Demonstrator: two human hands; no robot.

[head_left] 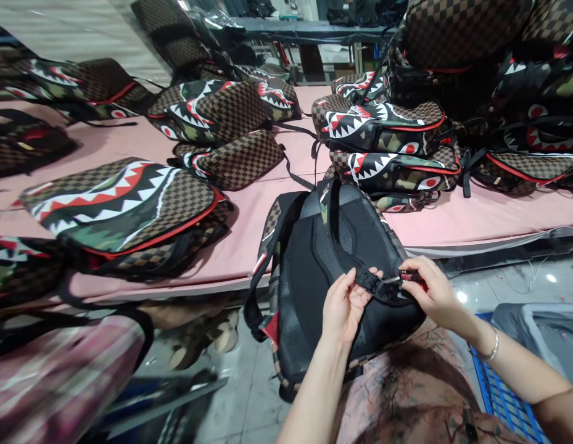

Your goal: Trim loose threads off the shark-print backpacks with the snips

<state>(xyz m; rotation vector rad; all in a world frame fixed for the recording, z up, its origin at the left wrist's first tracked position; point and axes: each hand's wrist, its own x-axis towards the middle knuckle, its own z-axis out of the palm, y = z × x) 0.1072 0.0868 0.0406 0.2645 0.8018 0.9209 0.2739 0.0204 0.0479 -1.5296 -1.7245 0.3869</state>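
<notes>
A black-backed backpack (298,290) with brown checkered sides leans at the table's edge, its shoulder straps facing me. My left hand (346,302) pinches the lower part of one shoulder strap (339,246) by its black strap adjuster (369,281). In my right hand (427,287) is a small tool (413,279) with a red and black handle, gripped between thumb and fingers. Its thin metal tip points left and meets the webbing beside the adjuster; whether it touches cannot be made out. The other shoulder strap (253,302) hangs loose at the left.
Several checkered shark-mouth backpacks (124,206) lie across the pink-covered table (305,102), with a stack of them (383,123) right behind mine. A blue crate (503,382) with a grey lining stands at lower right. Another person's plaid clothing (68,376) shows at lower left.
</notes>
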